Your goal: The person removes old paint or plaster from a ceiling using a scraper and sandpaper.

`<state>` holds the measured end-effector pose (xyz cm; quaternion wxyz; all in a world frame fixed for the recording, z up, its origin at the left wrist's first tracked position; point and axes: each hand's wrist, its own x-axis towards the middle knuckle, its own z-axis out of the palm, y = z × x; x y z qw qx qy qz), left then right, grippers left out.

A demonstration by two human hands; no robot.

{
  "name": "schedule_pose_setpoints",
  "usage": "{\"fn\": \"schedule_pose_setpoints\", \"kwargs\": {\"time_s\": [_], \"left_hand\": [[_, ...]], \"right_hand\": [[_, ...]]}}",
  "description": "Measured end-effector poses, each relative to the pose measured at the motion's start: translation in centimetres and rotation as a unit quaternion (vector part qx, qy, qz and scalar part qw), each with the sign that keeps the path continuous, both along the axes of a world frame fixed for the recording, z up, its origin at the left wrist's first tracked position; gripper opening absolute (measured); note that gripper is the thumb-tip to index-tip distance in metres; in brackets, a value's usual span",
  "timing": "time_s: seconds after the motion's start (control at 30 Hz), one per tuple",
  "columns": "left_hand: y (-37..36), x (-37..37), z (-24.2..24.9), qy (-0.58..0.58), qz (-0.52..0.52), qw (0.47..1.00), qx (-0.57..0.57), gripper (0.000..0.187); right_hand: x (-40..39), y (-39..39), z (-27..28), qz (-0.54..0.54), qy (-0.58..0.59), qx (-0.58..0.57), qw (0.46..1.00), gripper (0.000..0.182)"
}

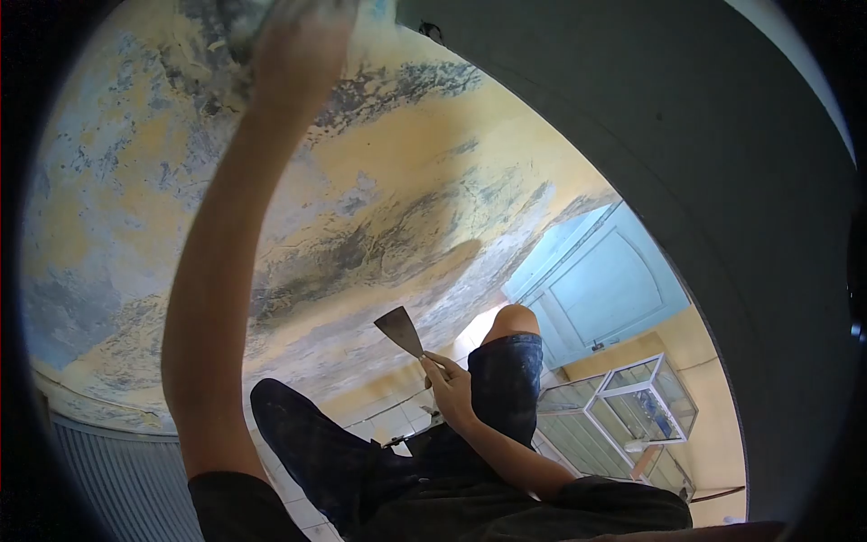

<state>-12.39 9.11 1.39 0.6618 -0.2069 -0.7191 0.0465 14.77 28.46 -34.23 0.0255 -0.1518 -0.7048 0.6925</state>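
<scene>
In my right hand point(450, 390) is a putty knife point(398, 331), its flat metal blade pointing up and away from me. The fingers are closed round its handle, low in front of my lap. My left hand point(305, 41) is raised against the wall point(379, 172) at the top of the view. Motion smears its fingers, so I cannot make out whether it holds anything. The wall has yellow paint with peeling, bluish-grey and dark stained patches. Around the left hand the surface looks hazy and whitish.
A light blue door point(614, 280) stands beyond my bent knee point(515, 321). Near it is a glass cabinet point(623, 415) with a pale frame. Corrugated grey sheet point(117, 479) lies at lower left. A large dark surface point(686, 154) fills the upper right. White floor tiles show below.
</scene>
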Motion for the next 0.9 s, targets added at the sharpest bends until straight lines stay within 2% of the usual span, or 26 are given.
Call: {"fn": "schedule_pose_setpoints", "kwargs": {"time_s": [0.07, 0.1, 0.13, 0.2, 0.3, 0.43, 0.5, 0.6, 0.7, 0.77, 0.9], "left_hand": [[-0.4, -0.1, 1.0, -0.058, 0.065, 0.996, -0.002, 0.064], [-0.4, 0.0, 0.5, 0.01, 0.031, 0.999, -0.023, 0.062], [-0.3, 0.0, -0.6, 0.01, 0.029, 0.999, -0.026, 0.062], [-0.1, 0.2, -3.6, -0.019, -0.08, 0.995, -0.054, 0.061], [0.2, 1.2, -6.0, -0.046, -0.029, 0.995, -0.082, 0.061], [-0.3, 0.6, -3.3, -0.029, -0.015, 0.995, -0.095, 0.063], [-0.5, 0.3, -0.6, -0.002, 0.036, 0.998, -0.045, 0.065], [0.8, 3.4, 1.5, -0.017, -0.011, 0.999, -0.043, 0.063], [0.4, 0.0, -3.5, -0.034, -0.036, 0.996, -0.068, 0.065], [0.6, 0.7, -6.3, -0.044, -0.031, 0.996, -0.078, 0.064], [0.1, 1.3, -5.6, -0.031, 0.013, 0.993, -0.113, 0.058]], "right_hand": [[0.3, 0.4, -0.3, -0.002, 0.012, 0.01, 1.0, 0.031], [0.2, 0.4, -0.4, -0.003, 0.009, -0.003, 1.0, 0.031], [0.2, 0.3, -0.4, -0.004, 0.007, -0.016, 1.0, 0.031], [-0.1, 0.3, -0.7, -0.004, 0.018, -0.009, 1.0, 0.032], [-0.1, 0.1, -0.4, 0.001, 0.021, -0.003, 1.0, 0.032], [0.0, -0.2, -0.3, 0.008, 0.004, -0.003, 1.0, 0.032], [0.0, -0.4, -0.6, 0.011, 0.01, 0.003, 1.0, 0.032], [0.3, -0.1, -0.3, 0.01, 0.011, 0.01, 1.0, 0.031], [0.0, -0.1, -0.2, 0.002, 0.019, 0.001, 1.0, 0.031], [-0.1, -0.1, -0.2, -0.005, 0.029, -0.003, 1.0, 0.031], [0.2, 0.1, 0.3, -0.008, 0.008, 0.003, 1.0, 0.031]]}}
